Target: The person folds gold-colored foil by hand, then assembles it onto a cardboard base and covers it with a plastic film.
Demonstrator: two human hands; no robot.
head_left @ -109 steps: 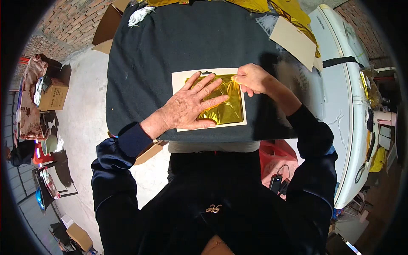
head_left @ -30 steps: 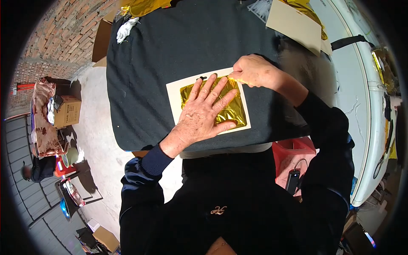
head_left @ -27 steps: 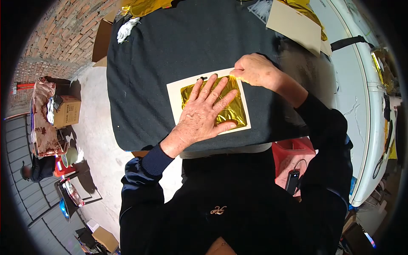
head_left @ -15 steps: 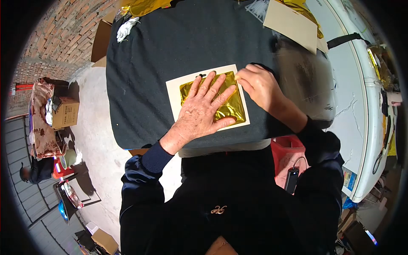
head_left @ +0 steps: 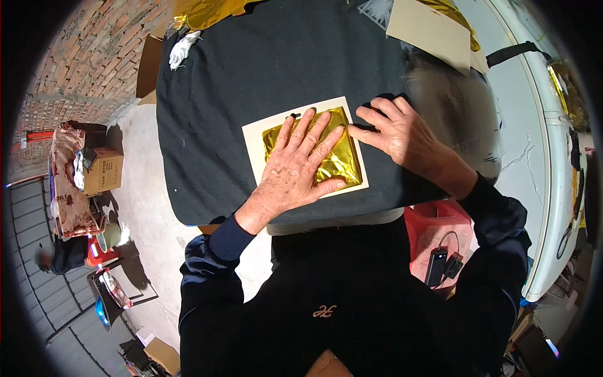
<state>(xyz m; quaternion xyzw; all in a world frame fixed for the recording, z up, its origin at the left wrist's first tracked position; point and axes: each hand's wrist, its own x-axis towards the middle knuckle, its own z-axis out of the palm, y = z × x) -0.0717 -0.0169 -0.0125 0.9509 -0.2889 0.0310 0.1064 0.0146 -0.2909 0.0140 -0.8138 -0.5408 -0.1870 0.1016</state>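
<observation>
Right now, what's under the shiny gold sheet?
A cream card lies under the gold sheet, its border showing at the left, on a dark cloth. The left hand lies flat on top, so the sheet's middle is hidden.

Brick wall [head_left: 75, 69], concrete floor [head_left: 141, 182], cardboard box [head_left: 103, 171].

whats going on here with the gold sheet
A person is working at a table covered in dark cloth. Their left hand lies flat, fingers spread, on a square of gold foil that sits on a cream card. The right hand rests open on the cloth, with its fingers reaching the card's right edge beside the foil. More crumpled gold foil and a tan card lie at the far side.
</observation>
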